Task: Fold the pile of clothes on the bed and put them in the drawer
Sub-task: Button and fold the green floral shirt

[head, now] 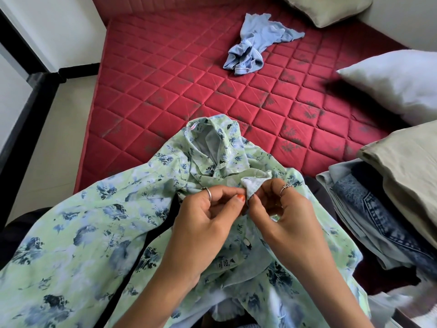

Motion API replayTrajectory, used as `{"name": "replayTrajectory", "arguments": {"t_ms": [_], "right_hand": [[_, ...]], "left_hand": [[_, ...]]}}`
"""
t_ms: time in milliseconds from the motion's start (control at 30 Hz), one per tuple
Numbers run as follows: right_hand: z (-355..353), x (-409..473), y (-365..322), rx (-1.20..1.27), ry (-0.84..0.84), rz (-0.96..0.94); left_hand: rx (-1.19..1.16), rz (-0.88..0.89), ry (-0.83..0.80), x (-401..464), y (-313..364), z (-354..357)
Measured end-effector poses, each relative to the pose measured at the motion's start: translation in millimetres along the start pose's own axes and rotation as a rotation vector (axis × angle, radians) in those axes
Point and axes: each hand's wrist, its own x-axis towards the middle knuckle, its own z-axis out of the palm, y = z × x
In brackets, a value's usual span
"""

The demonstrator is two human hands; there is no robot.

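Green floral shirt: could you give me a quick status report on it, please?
Left hand and right hand both pinching the green floral shirt near its collar. Shirt unfolded, spread over the bed edge. Light blue garment crumpled on the mattress, waiting. Nothing blocking.

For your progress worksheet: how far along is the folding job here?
Done: folded jeans stacked at the right. In hand: left hand and right hand pinch the green floral shirt, apparently at its placket. Left: the crumpled blue garment on the mattress; no drawer in view.

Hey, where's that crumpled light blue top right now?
The light blue top lies crumpled at the far end of the red mattress in the head view, just left of the pillows.
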Motion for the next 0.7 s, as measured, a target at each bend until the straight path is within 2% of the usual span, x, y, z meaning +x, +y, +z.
{"name": "replayTrajectory", "arguments": {"t_ms": [267, 700], "right_hand": [[14.9, -6.7, 4.0, -0.193, 0.074, -0.191], [18.2, -13.1, 9.4, -0.276, 0.106, -0.242]], "left_hand": [[-0.056, -0.04, 0.127, 2.1, -8.8, 12.2], [0.049, 0.079, 0.151, 6.4, -17.1, 10.9]]}}
